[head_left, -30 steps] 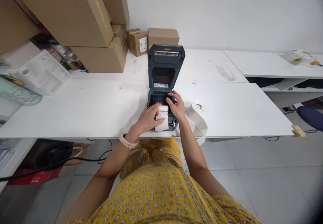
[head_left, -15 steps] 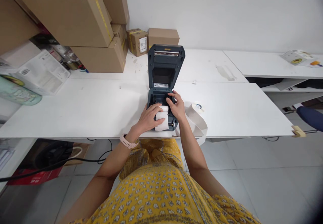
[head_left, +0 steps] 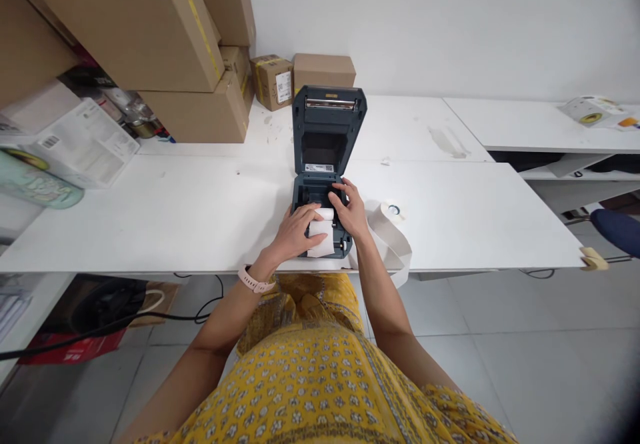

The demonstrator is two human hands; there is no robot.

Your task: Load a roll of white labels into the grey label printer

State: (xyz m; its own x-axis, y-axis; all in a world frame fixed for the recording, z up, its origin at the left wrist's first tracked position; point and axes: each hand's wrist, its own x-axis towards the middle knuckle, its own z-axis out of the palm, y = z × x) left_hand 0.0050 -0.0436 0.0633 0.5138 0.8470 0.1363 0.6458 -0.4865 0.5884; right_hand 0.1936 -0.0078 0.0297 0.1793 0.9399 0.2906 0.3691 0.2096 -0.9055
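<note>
A dark blue label printer (head_left: 324,139) stands on the white table (head_left: 175,211) with its lid tipped open. A white paper roll (head_left: 323,228) lies in its bay, with a strip running out over the front. My left hand (head_left: 295,231) lies over the left side of the roll, fingers curled on it. My right hand (head_left: 351,212) grips the right end of the roll and the printer's inner edge. A band is on my left wrist.
A loose white paper strip with a roll core (head_left: 393,227) lies right of the printer and hangs over the table edge. Cardboard boxes (head_left: 150,37) are stacked at the back left. Cables (head_left: 200,304) run under the table. A second table (head_left: 530,124) is at the right.
Both hands stay on the roll in the printer with only slight finger shifts. The view has drifted a little.
</note>
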